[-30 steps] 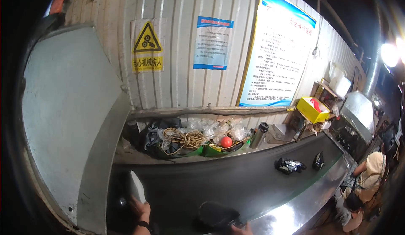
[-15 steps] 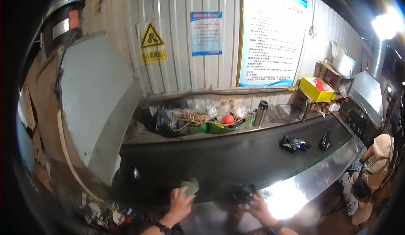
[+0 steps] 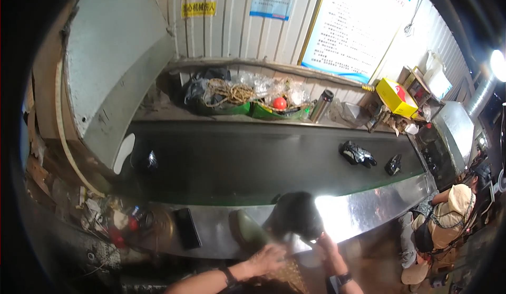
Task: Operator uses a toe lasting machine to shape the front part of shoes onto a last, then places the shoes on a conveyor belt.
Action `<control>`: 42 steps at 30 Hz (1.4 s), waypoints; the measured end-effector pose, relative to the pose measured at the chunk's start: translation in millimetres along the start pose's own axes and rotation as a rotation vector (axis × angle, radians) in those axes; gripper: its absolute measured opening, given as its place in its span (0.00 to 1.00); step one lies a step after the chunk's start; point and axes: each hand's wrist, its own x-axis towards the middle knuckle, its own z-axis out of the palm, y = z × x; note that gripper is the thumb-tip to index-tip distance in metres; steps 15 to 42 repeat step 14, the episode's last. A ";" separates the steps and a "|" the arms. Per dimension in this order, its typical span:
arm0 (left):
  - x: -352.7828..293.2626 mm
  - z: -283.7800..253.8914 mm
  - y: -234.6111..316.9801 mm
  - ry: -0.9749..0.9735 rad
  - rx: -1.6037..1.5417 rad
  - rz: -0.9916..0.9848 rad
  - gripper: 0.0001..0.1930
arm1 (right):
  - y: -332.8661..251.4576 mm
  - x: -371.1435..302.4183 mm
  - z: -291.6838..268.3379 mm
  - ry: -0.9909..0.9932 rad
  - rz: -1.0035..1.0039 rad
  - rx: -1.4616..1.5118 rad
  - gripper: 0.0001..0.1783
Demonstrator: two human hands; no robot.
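My right hand (image 3: 329, 245) is closed on a dark, motion-blurred piece (image 3: 295, 214) held over the near edge of the belt; its exact kind is not clear. My left hand (image 3: 269, 259) is just below and left of it, its fingers smeared by motion. Beside that hand is an olive-green, rounded, elongated piece (image 3: 247, 228), over the metal ledge; whether the fingers touch it I cannot tell. Farther off, a shiny black wrapped bundle (image 3: 358, 154) and a smaller one (image 3: 393, 164) lie on the dark conveyor belt (image 3: 237, 157).
A dark flat phone-like slab (image 3: 187, 228) lies on the metal ledge (image 3: 216, 236), left of my hands. Green bins (image 3: 232, 109) with rope and plastic, a flask (image 3: 322, 105) and a yellow box (image 3: 396, 98) line the back. A seated person (image 3: 448, 215) is at right.
The view has tilted down. My left hand has drawn in toward the right one and no longer clearly holds the green piece. The dark piece has come nearer and looks larger.
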 end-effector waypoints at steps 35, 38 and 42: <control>-9.2 -13.8 -105.4 0.264 -1.090 -1.480 0.18 | 100.3 -39.7 -70.3 -0.871 -1.211 -1.877 0.34; -9.2 -13.8 -105.4 0.264 -1.090 -1.480 0.18 | 100.3 -39.7 -70.3 -0.871 -1.211 -1.877 0.34; -9.2 -13.8 -105.4 0.264 -1.090 -1.480 0.18 | 100.3 -39.7 -70.3 -0.871 -1.211 -1.877 0.34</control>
